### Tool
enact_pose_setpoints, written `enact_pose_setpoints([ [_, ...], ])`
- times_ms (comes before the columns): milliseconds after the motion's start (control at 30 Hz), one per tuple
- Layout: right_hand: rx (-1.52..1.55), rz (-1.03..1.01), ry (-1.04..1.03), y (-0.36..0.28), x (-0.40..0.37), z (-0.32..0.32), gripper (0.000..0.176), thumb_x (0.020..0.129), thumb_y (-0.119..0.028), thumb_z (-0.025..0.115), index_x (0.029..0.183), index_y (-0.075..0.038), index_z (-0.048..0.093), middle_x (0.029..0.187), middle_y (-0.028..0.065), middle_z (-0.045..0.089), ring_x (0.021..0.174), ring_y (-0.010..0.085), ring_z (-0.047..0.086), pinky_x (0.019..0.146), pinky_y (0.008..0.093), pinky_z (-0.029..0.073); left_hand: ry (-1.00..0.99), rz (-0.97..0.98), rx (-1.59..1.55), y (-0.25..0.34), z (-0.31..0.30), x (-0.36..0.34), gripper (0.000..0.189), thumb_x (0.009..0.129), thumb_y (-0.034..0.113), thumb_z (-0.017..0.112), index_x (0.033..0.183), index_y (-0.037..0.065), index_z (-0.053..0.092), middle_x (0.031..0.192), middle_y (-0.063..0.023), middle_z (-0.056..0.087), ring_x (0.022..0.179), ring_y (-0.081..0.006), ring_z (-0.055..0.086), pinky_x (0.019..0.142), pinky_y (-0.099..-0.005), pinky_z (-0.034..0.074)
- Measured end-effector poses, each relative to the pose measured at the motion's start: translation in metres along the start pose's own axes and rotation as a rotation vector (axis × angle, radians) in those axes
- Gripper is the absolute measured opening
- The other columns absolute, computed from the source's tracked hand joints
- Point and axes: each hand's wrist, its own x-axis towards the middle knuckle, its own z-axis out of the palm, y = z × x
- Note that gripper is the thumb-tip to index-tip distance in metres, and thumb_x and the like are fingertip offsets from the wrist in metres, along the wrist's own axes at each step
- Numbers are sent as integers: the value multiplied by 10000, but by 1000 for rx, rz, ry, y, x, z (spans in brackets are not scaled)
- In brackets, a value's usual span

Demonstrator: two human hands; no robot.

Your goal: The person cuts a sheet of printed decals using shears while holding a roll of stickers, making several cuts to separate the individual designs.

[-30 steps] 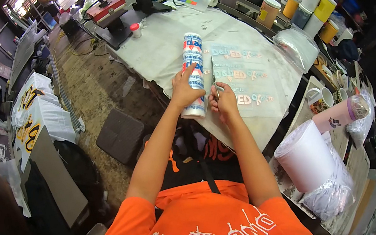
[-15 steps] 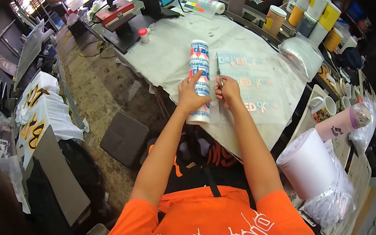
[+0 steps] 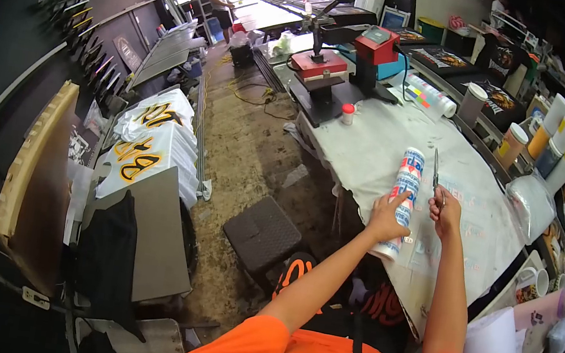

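A roll of printed transfer film (image 3: 410, 167), marked in blue and red lettering, lies on the pale-covered table (image 3: 361, 155). My left hand (image 3: 388, 217) is spread across its near half, thumb and fingers curved around it. Just right of the roll, my right hand (image 3: 445, 215) grips a pair of scissors (image 3: 436, 171) by the handles, blades pointing away from me. Under and beside that hand, a clear printed sheet (image 3: 471, 197) lies flat on the table.
Behind the roll stand a red-lidded jar (image 3: 347, 115) and a red and black heat press (image 3: 376, 47). Ink containers (image 3: 512, 142), a mug (image 3: 532, 282) and a large white roll (image 3: 494, 343) line the right side. A stool (image 3: 261, 233) is on the floor; a person (image 3: 217, 0) stands far back.
My view has swung up and to the left, so the table sits further right. The scissors have come clear of the film sheet, and their blades now show. My left hand stays on the roll.
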Motion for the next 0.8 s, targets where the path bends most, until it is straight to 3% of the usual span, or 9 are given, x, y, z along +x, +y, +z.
enact_pose_setpoints([
  [67,-22,-60,-5,-12,-23,1,528,1048,-239,583,1503,-6,453,702,6,532,490,53,401,417,218,301,-6,7,-17,-2,0,4,1070,570,292,856,1549,342,429,1431,-294,450,1347,-503,405,1143,-543,381],
  [367,-112,-208,195,4,-153,-12,570,1039,-213,598,1548,-40,410,692,29,582,444,49,406,385,221,300,-19,27,-12,8,-12,-3,1091,585,369,926,1553,335,424,1443,-292,429,1350,-491,404,1141,-536,391],
  [467,-163,-189,233,31,-198,-25,580,1026,-148,607,1559,-54,400,687,36,583,427,50,400,382,215,303,-46,2,72,24,-22,-1,1061,605,366,925,1534,257,424,1412,-277,440,1340,-471,431,1126,-520,413],
  [533,-135,-212,217,61,-224,-39,589,1018,-115,608,1564,-59,394,684,38,582,421,52,401,376,213,297,-52,-156,198,32,-21,10,1031,625,356,914,1484,109,403,1389,-259,450,1310,-456,479,1092,-502,452],
  [600,-99,-186,172,68,-254,-44,609,1005,-24,585,1577,-76,380,732,41,604,487,45,446,431,196,343,28,-204,261,36,-23,22,990,644,339,896,1418,-1,381,1399,-259,443,1253,-469,540,1047,-502,494],
  [667,-88,-232,147,92,-262,-50,604,1008,-14,573,1577,-75,380,769,39,614,541,43,465,480,195,371,46,-151,161,4,-16,34,951,658,279,852,1437,-2,385,1295,-282,586,1180,-440,632,1005,-504,529],
  [700,-93,-285,123,96,-276,-54,598,1012,-5,560,1577,-74,380,806,37,624,595,40,484,530,193,400,-26,-197,82,6,-29,40,917,665,264,837,1423,-16,402,1230,-258,648,1096,-379,685,907,-500,583],
  [767,-289,-277,210,97,-289,-51,607,995,35,566,1564,-58,375,857,34,631,684,49,511,614,202,427,-288,-300,-423,-6,-38,57,507,744,151,780,1188,-22,607,986,-148,709,800,-276,728,682,-436,627],
  [800,-307,-345,238,100,-289,-51,604,990,49,567,1550,-52,364,873,37,629,702,56,527,625,203,433,-345,-285,-564,-1,-45,61,539,745,114,775,1223,-23,568,997,-161,702,760,-264,730,702,-427,623],
])
